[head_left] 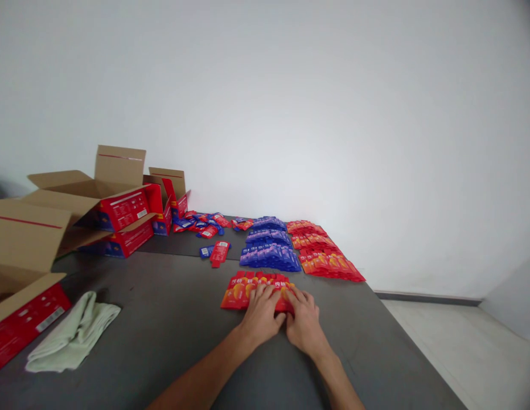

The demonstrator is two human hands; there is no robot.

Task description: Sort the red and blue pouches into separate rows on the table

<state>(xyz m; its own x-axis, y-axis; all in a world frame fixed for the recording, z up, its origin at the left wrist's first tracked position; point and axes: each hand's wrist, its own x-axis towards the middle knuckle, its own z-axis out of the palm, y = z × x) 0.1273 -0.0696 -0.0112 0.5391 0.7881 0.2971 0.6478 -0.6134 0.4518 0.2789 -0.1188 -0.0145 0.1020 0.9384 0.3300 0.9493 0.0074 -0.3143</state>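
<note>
Both my hands rest side by side on a row of red and orange sachets [243,289] near the middle of the dark grey table [162,319]. My left hand [261,312] lies flat with its fingers spread over the sachets. Beside it, my right hand [304,319] presses on the right end of the same row, fingers stretched forward. Neither hand grips anything. Behind this row lie rows of blue sachets [268,246] and rows of red sachets [324,253].
Open red cardboard boxes [119,213] stand at the back left, another box [21,285] at the near left edge. A pale green cloth [72,333] lies at front left. Loose sachets [205,225] are scattered near the wall. The table's right edge drops to a light floor [461,347].
</note>
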